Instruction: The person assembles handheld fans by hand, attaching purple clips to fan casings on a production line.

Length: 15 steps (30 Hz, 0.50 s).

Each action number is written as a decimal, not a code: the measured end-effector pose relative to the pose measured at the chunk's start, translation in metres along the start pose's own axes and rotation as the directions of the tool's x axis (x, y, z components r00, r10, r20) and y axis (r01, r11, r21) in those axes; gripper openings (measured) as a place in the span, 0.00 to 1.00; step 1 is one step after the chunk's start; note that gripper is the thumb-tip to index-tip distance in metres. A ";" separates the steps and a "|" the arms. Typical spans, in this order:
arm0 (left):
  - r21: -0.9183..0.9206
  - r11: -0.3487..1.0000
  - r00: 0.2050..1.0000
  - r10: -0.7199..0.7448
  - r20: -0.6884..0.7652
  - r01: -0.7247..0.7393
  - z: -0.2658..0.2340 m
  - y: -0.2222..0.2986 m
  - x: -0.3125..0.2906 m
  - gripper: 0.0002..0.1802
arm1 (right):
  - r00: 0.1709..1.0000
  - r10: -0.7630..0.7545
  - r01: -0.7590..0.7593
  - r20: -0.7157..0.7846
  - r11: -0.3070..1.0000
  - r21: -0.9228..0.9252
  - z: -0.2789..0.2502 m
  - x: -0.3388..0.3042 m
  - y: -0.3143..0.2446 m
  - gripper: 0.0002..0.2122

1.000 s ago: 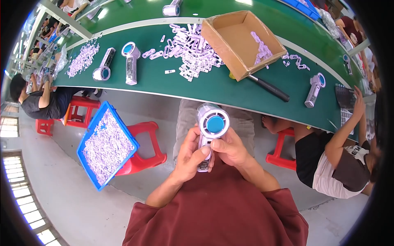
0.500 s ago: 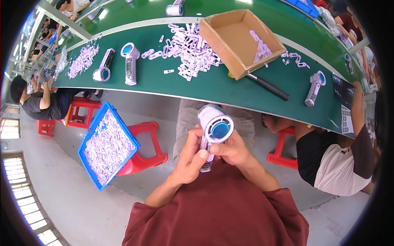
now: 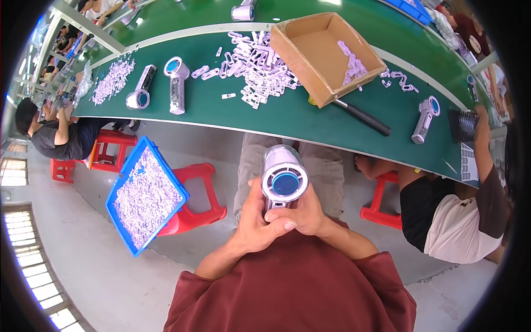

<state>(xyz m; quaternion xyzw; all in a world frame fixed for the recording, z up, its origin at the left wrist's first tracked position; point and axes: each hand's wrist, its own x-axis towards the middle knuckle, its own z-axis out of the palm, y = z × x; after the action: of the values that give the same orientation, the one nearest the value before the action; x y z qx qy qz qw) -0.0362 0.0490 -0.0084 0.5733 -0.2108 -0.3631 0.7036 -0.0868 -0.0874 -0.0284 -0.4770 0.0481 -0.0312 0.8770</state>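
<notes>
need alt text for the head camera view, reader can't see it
Two hands, left and right, hold a handheld device with a round blue-centred head. Beyond, a green table bears purple parts and a cardboard box.

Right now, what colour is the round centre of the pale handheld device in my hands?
The round centre is blue, clearest in the head view.

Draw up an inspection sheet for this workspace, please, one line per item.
Surface: green tabletop with a pale edge.
Work items: one handheld device, round-headed with a teal centre; three similar devices on the tabletop.
Clutter: heaped lilac pieces; cardboard box holding more; dark handle projecting beside it.
Hands: left hand and right hand both grip the handheld device.
Cables: nothing seen.
Surroundings: blue tray of small pieces by a red stool; seated people left and right.
</notes>
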 end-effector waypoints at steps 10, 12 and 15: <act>0.153 0.979 0.991 0.131 0.034 -0.135 -0.002 0.000 -0.005 0.36 | 0.997 -0.073 0.075 0.026 0.993 -0.090 0.007 -0.007 -0.009 0.25; -0.018 0.999 0.999 0.048 -0.013 -0.048 0.001 -0.005 -0.002 0.33 | 0.998 -0.056 0.057 0.015 0.994 -0.096 0.001 0.000 -0.005 0.27; -0.155 0.987 0.997 0.029 -0.077 -0.041 0.008 -0.008 -0.003 0.37 | 1.000 0.018 -0.017 0.025 0.998 -0.058 -0.001 0.003 -0.002 0.28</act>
<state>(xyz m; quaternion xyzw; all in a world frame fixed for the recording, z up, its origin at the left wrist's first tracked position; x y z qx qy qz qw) -0.0461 0.0459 -0.0141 0.5258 -0.1654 -0.3443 0.7600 -0.0840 -0.0900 -0.0273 -0.5022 0.0418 -0.0159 0.8636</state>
